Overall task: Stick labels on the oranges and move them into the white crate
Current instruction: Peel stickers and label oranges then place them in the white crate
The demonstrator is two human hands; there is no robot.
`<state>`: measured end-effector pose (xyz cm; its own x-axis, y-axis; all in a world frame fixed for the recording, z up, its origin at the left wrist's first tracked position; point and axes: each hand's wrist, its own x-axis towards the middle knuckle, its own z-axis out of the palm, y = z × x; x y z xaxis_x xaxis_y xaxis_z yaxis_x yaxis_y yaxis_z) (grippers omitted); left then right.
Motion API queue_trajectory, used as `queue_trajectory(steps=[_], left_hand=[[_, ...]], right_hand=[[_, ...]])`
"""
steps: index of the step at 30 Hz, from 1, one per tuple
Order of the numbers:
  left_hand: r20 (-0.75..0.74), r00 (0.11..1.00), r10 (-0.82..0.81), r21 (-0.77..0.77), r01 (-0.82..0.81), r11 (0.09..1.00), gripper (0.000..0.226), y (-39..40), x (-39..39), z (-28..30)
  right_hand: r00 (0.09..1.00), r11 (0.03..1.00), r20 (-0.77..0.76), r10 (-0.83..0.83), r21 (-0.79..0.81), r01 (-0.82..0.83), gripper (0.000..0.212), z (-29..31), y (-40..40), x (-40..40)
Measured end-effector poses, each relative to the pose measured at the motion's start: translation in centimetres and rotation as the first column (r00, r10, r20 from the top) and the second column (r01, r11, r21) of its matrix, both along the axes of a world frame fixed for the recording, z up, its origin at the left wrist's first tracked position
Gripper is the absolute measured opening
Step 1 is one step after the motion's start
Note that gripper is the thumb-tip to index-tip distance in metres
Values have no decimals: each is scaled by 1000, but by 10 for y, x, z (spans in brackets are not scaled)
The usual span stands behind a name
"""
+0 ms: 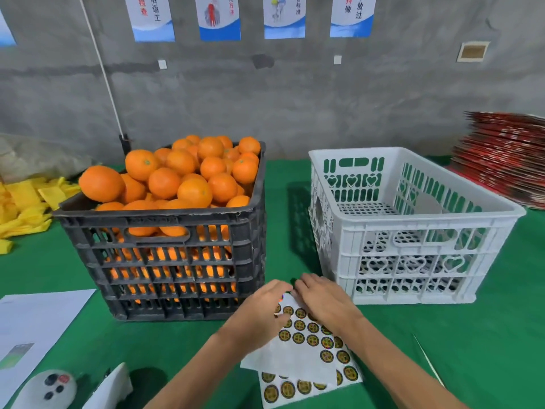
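Note:
A black crate (165, 261) heaped with oranges (182, 175) stands on the left of the green table. To its right is the white crate (413, 231), with nothing visible inside it. In front of them lies a white sheet of round gold-and-black labels (309, 343) on top of a second sheet. My left hand (262, 311) rests on the sheet's far left corner with fingers bent. My right hand (321, 296) lies over the far edge, its fingertips meeting the left hand's there. Whether a label is pinched is hidden.
Yellow bags (26, 208) lie at the left edge. White paper (35, 326) and a white device with buttons (50, 388) sit at the near left. A stack of red flat cartons (507, 160) is at the far right. A grey wall with posters is behind.

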<state>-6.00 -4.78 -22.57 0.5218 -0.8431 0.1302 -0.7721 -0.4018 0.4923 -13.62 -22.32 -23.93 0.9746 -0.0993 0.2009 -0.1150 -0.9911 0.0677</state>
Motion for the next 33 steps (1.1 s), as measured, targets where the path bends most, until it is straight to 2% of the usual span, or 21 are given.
queue_trajectory(steps=[4, 5, 10, 12, 18, 22, 29, 33], left_hand=[[46, 999, -3, 62, 0, 998, 46, 4, 0, -21], [75, 997, 1, 65, -6, 998, 45, 4, -1, -25], [146, 989, 24, 53, -32, 998, 40, 4, -11, -39], [112, 993, 26, 18, -28, 999, 44, 4, -12, -42], [17, 1000, -17, -89, 18, 996, 45, 12, -19, -44], [-108, 994, 17, -122, -30, 992, 44, 17, -19, -43], [-146, 988, 47, -123, -65, 990, 45, 20, -23, -38], [-159, 986, 41, -134, -63, 989, 47, 19, -22, -38]], right_hand=[[997, 984, 65, 51, 169, -62, 21, 5, -3, -11], [994, 972, 83, 65, 220, -82, 23, 5, -3, -19], [990, 905, -6, 144, 405, -129, 68, -9, -7, -49], [988, 891, 33, 149, 429, -148, 71, -14, -8, -52], [984, 885, 125, 123, 434, -166, 63, -20, -5, -51], [982, 869, 145, 124, 462, -178, 57, -19, -4, -50], [979, 849, 143, 147, 489, -199, 50, -20, -3, -47], [979, 763, 196, 58, 623, -170, 35, -22, -3, -41]])
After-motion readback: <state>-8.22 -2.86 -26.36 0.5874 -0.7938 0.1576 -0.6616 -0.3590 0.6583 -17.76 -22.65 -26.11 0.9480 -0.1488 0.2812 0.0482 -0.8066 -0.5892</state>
